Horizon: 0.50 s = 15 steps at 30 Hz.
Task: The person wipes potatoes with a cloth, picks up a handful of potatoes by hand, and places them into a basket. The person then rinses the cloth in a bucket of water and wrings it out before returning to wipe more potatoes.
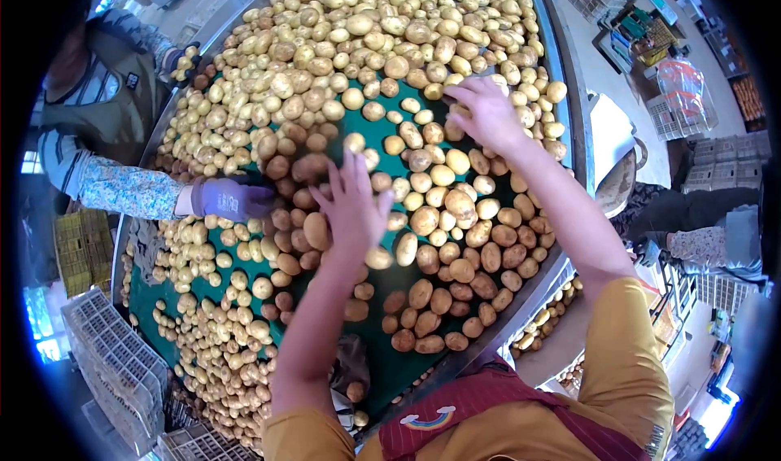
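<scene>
Potatoes (pixel 460 206) of many sizes cover a sorting table with a green surface (pixel 394 280). Over the middle of them is my left hand (pixel 355 205), its fingers spread and slightly blurred, with nothing gripped. Brown potatoes (pixel 315 230) lie close beside its thumb side and wrist. Farther out and to the right, my right hand (pixel 490 117) reaches over the pile with fingers apart. Its fingertips are at the potatoes near the heap's edge, and I see none held in it. Between my two hands lies a loose group of potatoes on the green surface.
At the left, a co-worker's purple-gloved hand (pixel 230 199) reaches into the potatoes near my left hand. Their other hand (pixel 184 62) is at the table's far left edge. A metal rim (pixel 565 78) borders the right side. Plastic crates (pixel 114 363) stand at the lower left.
</scene>
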### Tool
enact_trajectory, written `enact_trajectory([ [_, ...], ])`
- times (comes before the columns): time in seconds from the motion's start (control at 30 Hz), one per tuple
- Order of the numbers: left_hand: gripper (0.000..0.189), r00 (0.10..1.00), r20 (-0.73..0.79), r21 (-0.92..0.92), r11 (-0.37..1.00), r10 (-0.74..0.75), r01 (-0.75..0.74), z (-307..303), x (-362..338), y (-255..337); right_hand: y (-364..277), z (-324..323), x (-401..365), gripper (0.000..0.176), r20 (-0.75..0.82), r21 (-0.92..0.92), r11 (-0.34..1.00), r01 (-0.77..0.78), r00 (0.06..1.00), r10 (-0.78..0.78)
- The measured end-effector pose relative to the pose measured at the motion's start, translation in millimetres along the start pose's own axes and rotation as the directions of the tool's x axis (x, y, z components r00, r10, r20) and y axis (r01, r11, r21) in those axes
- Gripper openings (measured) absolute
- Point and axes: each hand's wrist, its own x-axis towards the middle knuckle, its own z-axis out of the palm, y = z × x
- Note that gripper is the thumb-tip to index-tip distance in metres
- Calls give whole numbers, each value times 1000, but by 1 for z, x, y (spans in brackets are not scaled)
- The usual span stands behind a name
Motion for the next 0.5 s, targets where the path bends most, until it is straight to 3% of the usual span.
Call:
enact_trajectory([
  [0.03, 86, 997, 78, -54, 998, 28, -24, -11, -22, 9, -12, 12, 14, 41, 13, 100, 995, -11, 1000, 9],
  [0.07, 87, 998, 44, -108, 993, 55, -50, -17, -46, 20, -24, 25, 28, 39, 1, 131, 991, -11, 1000, 11],
  [0.13, 80, 988, 135, -267, 963, 76, -38, -34, -86, 34, -46, 42, 58, 38, 259, -46, 992, -114, 958, 122],
  [0.2, 74, 989, 66, -284, 953, 130, -106, -40, -116, 39, -47, 59, 73, 37, 373, -174, 982, -70, 919, 132],
  [0.3, 57, 953, 65, -378, 891, 296, -251, -50, -122, 18, -44, 68, 72, 22, 369, -93, 988, -119, 918, 146],
  [0.4, 37, 986, 149, -553, 833, 80, 16, -79, -73, 12, -24, 77, 62, 23, 311, 157, 968, -194, 940, 138],
  [0.47, 26, 967, -236, -566, 796, 93, -215, -47, -36, 0, -21, 78, 56, 23, 239, 366, 904, -222, 961, 140],
  [0.5, 26, 957, -280, -539, 812, 78, -224, -37, -12, -3, -25, 81, 57, 25, 230, 344, 913, -219, 963, 144],
])
